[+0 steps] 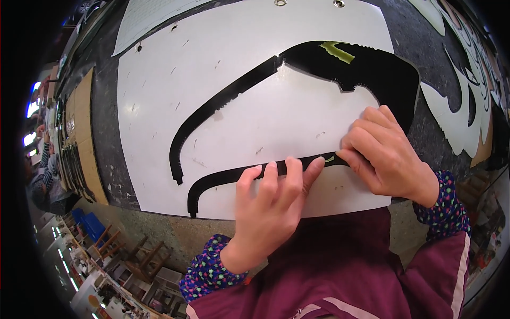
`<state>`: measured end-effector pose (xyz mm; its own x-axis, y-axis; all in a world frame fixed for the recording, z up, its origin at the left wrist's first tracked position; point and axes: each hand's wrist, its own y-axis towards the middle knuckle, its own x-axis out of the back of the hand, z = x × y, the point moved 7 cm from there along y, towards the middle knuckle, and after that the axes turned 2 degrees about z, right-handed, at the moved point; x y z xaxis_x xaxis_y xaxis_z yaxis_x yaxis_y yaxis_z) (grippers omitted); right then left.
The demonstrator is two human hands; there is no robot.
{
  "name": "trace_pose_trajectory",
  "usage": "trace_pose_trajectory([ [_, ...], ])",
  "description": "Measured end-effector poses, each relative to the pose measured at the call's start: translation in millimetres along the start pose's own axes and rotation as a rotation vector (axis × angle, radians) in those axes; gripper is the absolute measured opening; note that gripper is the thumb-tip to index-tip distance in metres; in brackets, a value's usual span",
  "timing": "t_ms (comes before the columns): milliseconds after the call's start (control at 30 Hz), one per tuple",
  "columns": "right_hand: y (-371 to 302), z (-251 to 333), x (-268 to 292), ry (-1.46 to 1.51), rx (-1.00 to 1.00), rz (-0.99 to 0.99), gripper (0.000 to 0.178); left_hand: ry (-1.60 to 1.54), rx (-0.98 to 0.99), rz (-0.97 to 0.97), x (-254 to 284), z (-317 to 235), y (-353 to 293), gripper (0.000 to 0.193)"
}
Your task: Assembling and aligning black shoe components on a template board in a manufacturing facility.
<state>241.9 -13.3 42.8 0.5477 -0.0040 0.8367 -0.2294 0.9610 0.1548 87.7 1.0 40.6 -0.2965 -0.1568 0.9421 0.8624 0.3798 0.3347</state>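
Observation:
A flat black cut-out piece [399, 80] with notched edges lies on a white board [154, 133]. Its broad part is at the upper right, with a yellow-green patch [338, 52] on it. One long curved arm runs down to the left; a lower black strip [223, 176] bends along the board's near edge. My left hand [271, 199] rests its spread fingertips on that strip. Just right of it, my right hand [380, 149] is closed, thumb and forefinger pinched at the strip's edge beside a small green mark [330, 159]. Whatever sits between those fingertips is hidden.
The board lies on a dark worktable [109, 114] and has metal eyelets [339, 3] at its far edge. Pale curved cut-outs [451, 117] cover the table's right side. Cardboard [79, 133] is at the left, near another person [45, 183]. Wooden stools [146, 260] stand below.

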Motion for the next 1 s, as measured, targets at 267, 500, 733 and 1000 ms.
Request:
trace_pose_trajectory([
  [267,-12.1,0.4,1.4,-0.050,-0.027,-0.120,0.017,0.009,0.070,0.082,-1.9,-3.6,-1.2,0.033],
  [500,-18.5,1.9,-7.7,-0.084,0.055,-0.156,0.023,-0.051,0.134,0.079,-1.8,1.8,-12.8,0.051],
  [733,-19.6,2.6,-5.1,-0.084,0.031,-0.160,0.021,-0.135,0.186,0.058,4.6,22.5,-25.7,0.055],
  [1000,20.3,21.5,7.9,-0.022,0.024,-0.275,0.038,-0.185,0.269,-0.032,7.7,24.1,-32.7,0.046],
])
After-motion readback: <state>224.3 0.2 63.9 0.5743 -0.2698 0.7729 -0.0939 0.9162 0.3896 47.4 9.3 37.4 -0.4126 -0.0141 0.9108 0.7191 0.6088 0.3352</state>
